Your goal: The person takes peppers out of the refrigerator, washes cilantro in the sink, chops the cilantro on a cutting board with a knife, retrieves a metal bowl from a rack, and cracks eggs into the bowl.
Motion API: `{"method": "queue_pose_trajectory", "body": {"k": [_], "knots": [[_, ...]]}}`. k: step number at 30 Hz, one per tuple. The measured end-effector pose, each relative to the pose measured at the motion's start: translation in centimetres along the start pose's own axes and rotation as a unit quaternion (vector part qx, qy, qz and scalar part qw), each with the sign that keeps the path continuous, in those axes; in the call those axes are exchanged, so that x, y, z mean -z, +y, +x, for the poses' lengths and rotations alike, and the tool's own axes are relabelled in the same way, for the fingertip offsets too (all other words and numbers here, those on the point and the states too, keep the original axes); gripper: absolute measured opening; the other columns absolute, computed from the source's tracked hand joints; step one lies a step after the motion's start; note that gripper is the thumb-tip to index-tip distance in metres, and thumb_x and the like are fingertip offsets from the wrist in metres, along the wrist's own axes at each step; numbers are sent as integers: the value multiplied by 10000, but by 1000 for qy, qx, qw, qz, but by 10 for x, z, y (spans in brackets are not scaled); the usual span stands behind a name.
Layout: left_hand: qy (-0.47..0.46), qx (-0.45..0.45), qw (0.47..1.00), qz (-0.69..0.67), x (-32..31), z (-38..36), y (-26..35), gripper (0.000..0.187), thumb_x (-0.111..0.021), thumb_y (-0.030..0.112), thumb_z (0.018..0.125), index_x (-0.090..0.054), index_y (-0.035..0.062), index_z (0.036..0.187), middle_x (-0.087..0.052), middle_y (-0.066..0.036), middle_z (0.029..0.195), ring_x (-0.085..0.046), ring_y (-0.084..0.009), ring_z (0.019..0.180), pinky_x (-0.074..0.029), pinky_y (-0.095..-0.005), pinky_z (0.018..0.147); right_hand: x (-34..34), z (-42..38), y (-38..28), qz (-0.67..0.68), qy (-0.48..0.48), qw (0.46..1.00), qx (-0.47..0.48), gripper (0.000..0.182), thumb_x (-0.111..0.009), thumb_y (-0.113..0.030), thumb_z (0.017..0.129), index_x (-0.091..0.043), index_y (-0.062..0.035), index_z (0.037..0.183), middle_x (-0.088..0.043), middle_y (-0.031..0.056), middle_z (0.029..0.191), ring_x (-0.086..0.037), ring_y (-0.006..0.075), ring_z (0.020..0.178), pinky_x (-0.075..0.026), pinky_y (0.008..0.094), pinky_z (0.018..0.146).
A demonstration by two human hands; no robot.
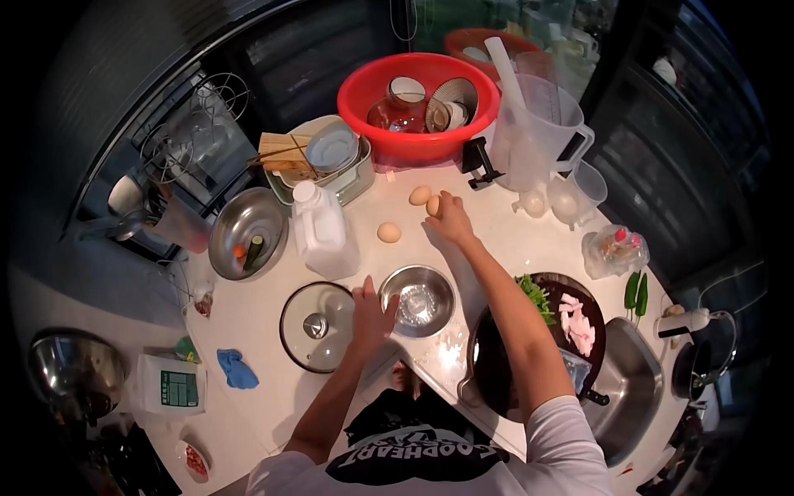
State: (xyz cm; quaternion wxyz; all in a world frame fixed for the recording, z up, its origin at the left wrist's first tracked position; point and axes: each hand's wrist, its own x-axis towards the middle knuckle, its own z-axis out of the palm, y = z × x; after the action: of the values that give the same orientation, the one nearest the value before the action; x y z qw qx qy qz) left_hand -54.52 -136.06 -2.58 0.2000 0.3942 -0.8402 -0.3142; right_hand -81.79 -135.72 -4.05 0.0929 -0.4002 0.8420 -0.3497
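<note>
My right hand (452,220) reaches across the counter, its fingers closed round a brown egg (432,206). Right beside that one lies a second egg (420,195), and a third egg (389,232) rests a little nearer on the white countertop. My left hand (375,316) is open, fingers apart, at the left rim of a shiny steel bowl (424,307). A glass lid (315,328) with a metal knob lies flat just left of that hand. Behind the lid stands a white plastic jug (322,236).
A red basin (354,107) with dishes stands at the back. Right are clear measuring jugs (538,140), a dark round board (589,298) with greens and sliced pale meat, green chillies (635,293) and the sink (633,380). Left are a steel bowl of vegetables (269,215) and a blue cloth (237,369).
</note>
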Motion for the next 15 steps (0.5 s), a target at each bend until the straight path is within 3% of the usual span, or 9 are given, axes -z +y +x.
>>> {"method": "queue_pose_trajectory", "body": {"k": [2,3,6,9,12,15], "knots": [[44,-77,996,-18,-1,32,12,585,-664,268,781,-433,-34,1225,-414,-264,1163,-468,-388,1001,-392,-454,866,-2,2,-8,-4,18,1000,-10,653,-696,-236,701,-409,-17,1245,-500,268,1094,-538,417,985,-463,444,839],[89,-127,987,47,-14,55,9,607,-678,273,765,-433,-9,1244,-442,-231,1129,-440,-381,1040,-374,-445,907,0,2,-15,-19,9,1000,-14,600,-674,-217,707,-421,-11,1211,-508,259,1077,-545,413,974,-469,451,824],[153,-98,973,139,-41,114,20,551,-683,255,752,-477,-1,1195,-467,-195,1084,-450,-378,1016,-379,-456,906,5,7,-18,-41,6,999,-14,463,-617,-165,723,-457,1,1124,-528,245,1027,-560,407,940,-479,468,786],[-19,-22,992,120,-65,152,0,475,-676,225,747,-515,13,1140,-484,-195,1105,-437,-409,1058,-368,-459,926,-4,10,0,-29,31,999,1,360,-551,-84,737,-485,3,1080,-540,259,980,-571,416,882,-477,472,771],[-31,-31,993,109,-74,177,-10,413,-648,256,764,-542,23,1088,-553,-199,1087,-499,-396,1050,-402,-444,903,11,3,12,-31,12,999,4,343,-536,-63,739,-489,6,1072,-548,257,952,-573,421,867,-474,474,767],[-38,52,998,-25,-72,208,15,432,-613,343,779,-554,32,1073,-617,-185,1034,-588,-358,975,-461,-429,837,34,-9,13,-29,5,1000,9,348,-536,-59,735,-487,11,1073,-552,256,922,-574,423,838,-470,477,753]]}}
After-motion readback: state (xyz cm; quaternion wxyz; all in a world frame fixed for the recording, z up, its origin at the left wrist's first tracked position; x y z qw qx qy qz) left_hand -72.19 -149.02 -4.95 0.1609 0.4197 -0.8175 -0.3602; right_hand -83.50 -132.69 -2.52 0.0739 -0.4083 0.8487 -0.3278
